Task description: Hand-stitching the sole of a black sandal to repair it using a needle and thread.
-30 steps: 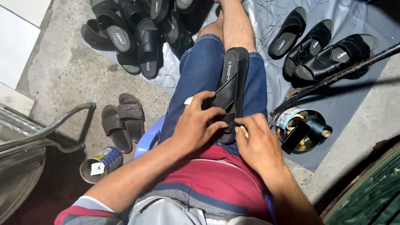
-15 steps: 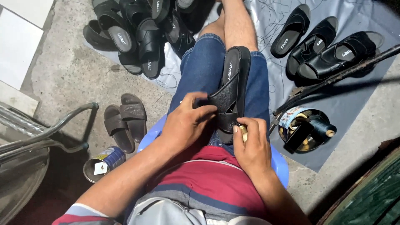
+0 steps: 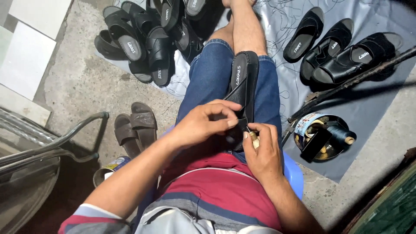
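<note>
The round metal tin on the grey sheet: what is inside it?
Inside the round metal tin lie a dark blue thread spool, a roll of tape and a black block-shaped thing. Whatever lies beneath them is covered.

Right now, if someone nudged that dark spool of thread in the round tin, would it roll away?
Probably not far. The spool of thread lies on its side, so it could roll, but the round tin has a raised rim that would likely stop it. It looks small and light, so a nudge would move it easily. The black block beside it may also get in its way.
</note>
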